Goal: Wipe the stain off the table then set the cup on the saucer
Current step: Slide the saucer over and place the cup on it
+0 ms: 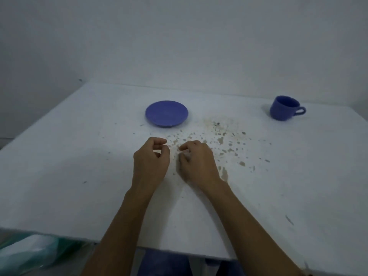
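Observation:
A blue saucer lies on the white table at the middle back. An upright blue cup stands at the back right, its handle pointing right. A brown stain of splashes and specks spreads between them and toward me. My left hand hovers at the stain's left edge with its fingers curled in and nothing visible in them. Close beside it, my right hand is curled over the stain's near part. A small pale wad, seemingly a white tissue, shows between its fingers.
A plain white wall rises just behind the table. The table's near edge crosses below my forearms. A green and white plastic bag sits below that edge at the lower left. A dark mark is on the table at the near right.

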`<state>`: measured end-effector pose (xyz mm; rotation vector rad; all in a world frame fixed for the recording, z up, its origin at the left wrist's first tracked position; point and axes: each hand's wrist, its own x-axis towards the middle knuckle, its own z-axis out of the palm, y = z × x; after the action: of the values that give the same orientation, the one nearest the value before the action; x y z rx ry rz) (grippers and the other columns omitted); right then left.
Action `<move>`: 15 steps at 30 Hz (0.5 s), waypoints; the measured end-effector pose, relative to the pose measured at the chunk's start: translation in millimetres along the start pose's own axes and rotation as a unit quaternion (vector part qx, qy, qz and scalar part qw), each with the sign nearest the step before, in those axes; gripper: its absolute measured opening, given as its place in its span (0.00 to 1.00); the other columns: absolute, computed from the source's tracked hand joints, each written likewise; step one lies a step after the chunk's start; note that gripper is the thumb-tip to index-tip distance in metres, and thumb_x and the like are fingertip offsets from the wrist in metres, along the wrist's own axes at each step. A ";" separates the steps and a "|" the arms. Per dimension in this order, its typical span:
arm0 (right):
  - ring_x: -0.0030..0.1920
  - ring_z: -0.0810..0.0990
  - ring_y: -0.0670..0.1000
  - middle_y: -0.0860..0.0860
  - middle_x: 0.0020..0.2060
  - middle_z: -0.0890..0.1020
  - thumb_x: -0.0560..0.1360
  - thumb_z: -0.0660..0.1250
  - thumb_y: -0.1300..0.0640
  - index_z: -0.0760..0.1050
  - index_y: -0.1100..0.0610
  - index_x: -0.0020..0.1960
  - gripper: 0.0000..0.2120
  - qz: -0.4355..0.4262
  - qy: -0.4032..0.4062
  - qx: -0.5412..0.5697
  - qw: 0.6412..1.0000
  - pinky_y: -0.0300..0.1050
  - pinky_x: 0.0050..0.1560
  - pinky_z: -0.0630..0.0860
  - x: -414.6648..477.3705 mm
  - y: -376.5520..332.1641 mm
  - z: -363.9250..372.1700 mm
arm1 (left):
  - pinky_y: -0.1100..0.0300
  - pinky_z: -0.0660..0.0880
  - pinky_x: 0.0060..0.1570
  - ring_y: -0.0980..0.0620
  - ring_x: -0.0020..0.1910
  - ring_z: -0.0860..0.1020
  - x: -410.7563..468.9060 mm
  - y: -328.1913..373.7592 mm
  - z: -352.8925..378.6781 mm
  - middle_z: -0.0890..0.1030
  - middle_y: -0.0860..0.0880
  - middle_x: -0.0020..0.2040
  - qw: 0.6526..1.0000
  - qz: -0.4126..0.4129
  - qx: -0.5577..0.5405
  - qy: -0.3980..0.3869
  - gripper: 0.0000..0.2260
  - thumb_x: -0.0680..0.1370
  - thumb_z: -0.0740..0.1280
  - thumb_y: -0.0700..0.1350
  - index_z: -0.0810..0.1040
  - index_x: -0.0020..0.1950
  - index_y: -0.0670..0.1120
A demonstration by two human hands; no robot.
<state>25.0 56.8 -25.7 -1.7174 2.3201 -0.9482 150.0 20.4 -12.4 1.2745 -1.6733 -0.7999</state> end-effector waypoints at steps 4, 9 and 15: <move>0.53 0.75 0.50 0.47 0.51 0.80 0.74 0.61 0.56 0.77 0.51 0.52 0.10 -0.026 0.016 -0.032 0.999 0.50 0.60 0.71 -0.7 8.0 10.1 | 0.62 0.80 0.39 0.51 0.39 0.82 36.7 2.6 9.1 0.81 0.48 0.47 0.991 -0.119 -0.041 -0.037 0.15 0.78 0.65 0.45 0.70 0.64 0.47; 0.54 0.74 0.50 0.47 0.52 0.79 0.73 0.61 0.56 0.77 0.50 0.53 0.10 -0.040 0.024 -0.022 0.999 0.51 0.61 0.70 -1.6 12.8 11.4 | 0.56 0.81 0.33 0.45 0.36 0.84 87.8 4.5 28.2 0.81 0.41 0.51 0.949 -0.249 -0.187 -0.052 0.23 0.80 0.62 0.46 0.59 0.73 0.47; 0.58 0.74 0.52 0.49 0.55 0.79 0.73 0.60 0.56 0.78 0.52 0.53 0.12 -0.040 0.022 0.009 0.999 0.54 0.64 0.68 -2.4 14.8 9.6 | 0.57 0.82 0.34 0.45 0.38 0.84 115.8 -1.8 36.8 0.81 0.38 0.48 0.917 -0.274 -0.280 -0.074 0.18 0.80 0.59 0.36 0.66 0.70 0.37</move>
<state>17.7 57.5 -41.9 -1.8137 2.2774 -1.0263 105.0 -91.8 -0.5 1.2842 -1.0554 -1.6140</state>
